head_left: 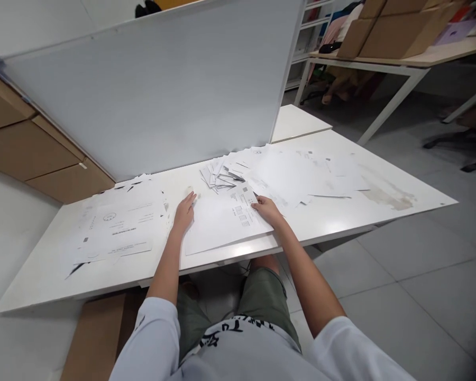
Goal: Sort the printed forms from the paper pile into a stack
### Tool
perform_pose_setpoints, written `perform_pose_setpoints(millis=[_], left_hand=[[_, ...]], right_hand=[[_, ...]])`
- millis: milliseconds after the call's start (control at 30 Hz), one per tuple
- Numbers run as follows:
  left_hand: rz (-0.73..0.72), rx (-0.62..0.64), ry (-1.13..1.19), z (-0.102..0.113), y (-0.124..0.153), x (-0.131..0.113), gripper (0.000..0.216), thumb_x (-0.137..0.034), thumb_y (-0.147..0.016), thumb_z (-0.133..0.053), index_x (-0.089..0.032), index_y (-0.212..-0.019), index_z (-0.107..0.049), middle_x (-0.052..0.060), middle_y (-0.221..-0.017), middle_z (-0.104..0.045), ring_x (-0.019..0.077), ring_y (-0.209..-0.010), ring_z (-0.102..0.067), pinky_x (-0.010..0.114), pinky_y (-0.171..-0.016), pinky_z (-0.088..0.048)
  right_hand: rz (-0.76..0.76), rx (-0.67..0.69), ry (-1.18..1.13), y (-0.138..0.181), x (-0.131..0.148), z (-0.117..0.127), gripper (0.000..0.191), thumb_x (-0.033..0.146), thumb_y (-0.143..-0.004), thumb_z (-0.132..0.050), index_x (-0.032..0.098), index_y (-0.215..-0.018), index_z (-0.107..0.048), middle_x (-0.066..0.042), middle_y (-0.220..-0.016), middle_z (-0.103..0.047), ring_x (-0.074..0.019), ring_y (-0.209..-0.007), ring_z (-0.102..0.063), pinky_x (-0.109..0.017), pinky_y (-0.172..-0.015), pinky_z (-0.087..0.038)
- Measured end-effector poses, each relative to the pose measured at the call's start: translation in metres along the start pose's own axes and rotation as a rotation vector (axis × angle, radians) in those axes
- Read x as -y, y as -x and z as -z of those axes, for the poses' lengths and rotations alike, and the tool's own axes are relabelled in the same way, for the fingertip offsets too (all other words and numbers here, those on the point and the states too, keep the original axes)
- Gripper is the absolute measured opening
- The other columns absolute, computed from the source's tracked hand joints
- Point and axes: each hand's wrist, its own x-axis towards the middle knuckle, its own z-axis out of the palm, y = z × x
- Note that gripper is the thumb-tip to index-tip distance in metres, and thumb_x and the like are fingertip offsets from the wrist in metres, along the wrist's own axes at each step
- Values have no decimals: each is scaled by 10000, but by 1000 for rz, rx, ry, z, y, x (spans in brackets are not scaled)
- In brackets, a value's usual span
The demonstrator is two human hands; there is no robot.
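A white printed sheet of paper (222, 225) lies in front of me near the table's front edge, with small text and a square code on its right part. My right hand (267, 210) pinches its right edge between thumb and fingers. Along the left edge rests my left hand (185, 212), its fingers stretched out and fairly flat, not wrapped round anything. Just beyond the sheet is a loose heap of small folded paper slips (222, 174). A small pale round object (190, 189) sits by the left fingertips.
More printed sheets (122, 227) lie spread at the left, and a wide layer of papers (297, 172) covers the right. A large whiteboard (174, 90) stands along the back of the white table (404, 180). Cardboard boxes (51, 148) are stacked at the left wall.
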Motion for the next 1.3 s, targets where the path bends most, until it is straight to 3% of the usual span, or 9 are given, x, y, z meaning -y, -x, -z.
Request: perform_pose_setpoints(millis=[167, 333, 533, 667, 900, 1133, 1300], left_hand=[[4, -75, -113, 2, 13, -8, 606, -99, -847, -417, -232, -1430, -516, 24, -1537, -462, 237, -1531, -178, 509, -1249, -138], [52, -98, -161, 1, 17, -17, 635, -55, -810, -403, -192, -1415, -535, 54, -1504, -503, 247, -1499, -276, 487, -1198, -257], [105, -185, -114, -3, 17, -10, 677, 21, -761, -388, -201, -1367, -592, 31, -1467, -543, 244, -1508, -252, 509, -1211, -216], [154, -223, 37, -4, 16, 0, 670, 37, -759, -368, -202, -1329, -627, 27, -1444, -566, 217, -1509, -251, 479, -1217, -243], [172, -201, 85, -7, 16, 5, 670, 37, -762, -374, -254, -1299, -652, -6, -1424, -584, 175, -1506, -251, 436, -1238, -233], [154, -86, -221, -3, 18, -5, 731, 69, -761, -353, -250, -1377, -586, -28, -1473, -529, 198, -1463, -351, 448, -1205, -308], [85, 30, -401, 3, 22, -15, 738, 59, -774, -377, -205, -1453, -496, -1, -1535, -460, 195, -1516, -227, 429, -1220, -263]], right_hand=[[17, 5, 9, 2, 1, 1, 245, 362, -584, -598, 194, -757, -643, 3, -704, -661, -190, -689, -569, -298, -665, -407], [6, 5, 25, 6, 2, 4, 211, 326, -575, -598, 192, -733, -636, 4, -683, -647, -200, -707, -577, -301, -670, -407], [8, 45, -59, 9, -6, 8, 254, 349, -569, -617, 194, -770, -621, 2, -718, -656, -204, -722, -584, -303, -686, -418], [57, 42, -87, 14, -14, 9, 263, 359, -597, -623, 199, -805, -624, 3, -731, -664, -197, -714, -588, -298, -678, -422], [81, 22, -143, 18, -20, 9, 238, 369, -591, -633, 208, -763, -608, 6, -717, -656, -195, -703, -582, -299, -664, -436], [64, 2, -157, 18, -22, 9, 285, 385, -576, -644, 206, -795, -614, -14, -760, -659, -203, -732, -586, -317, -679, -441], [91, -12, -111, 20, -23, 10, 290, 408, -592, -637, 209, -801, -605, -18, -779, -654, -213, -779, -592, -330, -706, -451]])
